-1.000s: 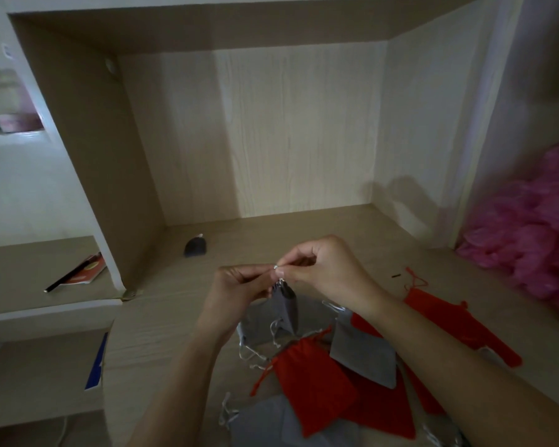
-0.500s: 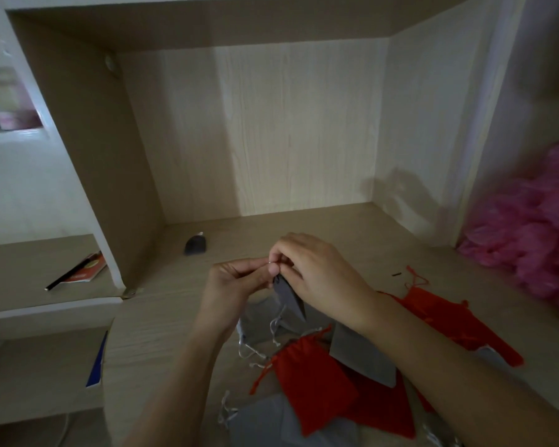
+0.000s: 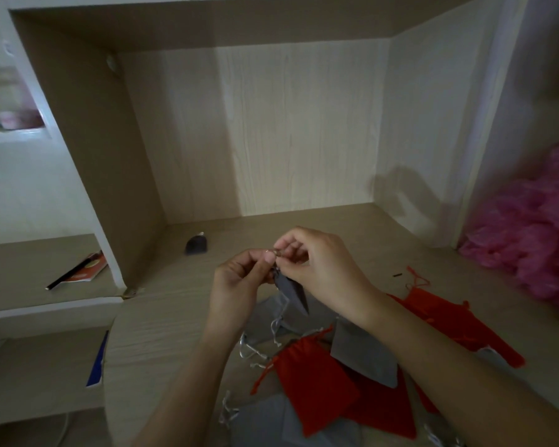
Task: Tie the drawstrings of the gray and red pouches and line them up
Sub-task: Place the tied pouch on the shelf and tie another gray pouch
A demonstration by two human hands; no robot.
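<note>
**A:** Entry one, and where is it?
**B:** Gray pouch (image 3: 291, 290). Raised clear of the tabletop (image 3: 175, 317), hanging between both hands, above the pile.

**A:** Grip?
**B:** Left hand (image 3: 236, 285): fingers curled, thumb and forefinger pinching the silver drawstring (image 3: 273, 252) at the pouch's mouth. Right hand (image 3: 320, 262): fingers curled, pinching the same cord from the right. The knot itself is too small to tell.

**A:** Hazards?
**B:** The cord is thin and looks slick, so a weak pinch would likely let the loop slip out before it tightens. Dim light hides the crossing, so a false knot is possible.

**A:** Below?
**B:** Loose red pouches (image 3: 313, 382) and gray pouches (image 3: 362, 356), overlapping, cords trailing at near left. A dropped pouch would land among them, and its cord could snag theirs.

**A:** Outlying?
**B:** Small dark object (image 3: 197, 245), far left. Pink fluffy heap (image 3: 536, 227), far right. Both well apart, no evident risk.
</note>
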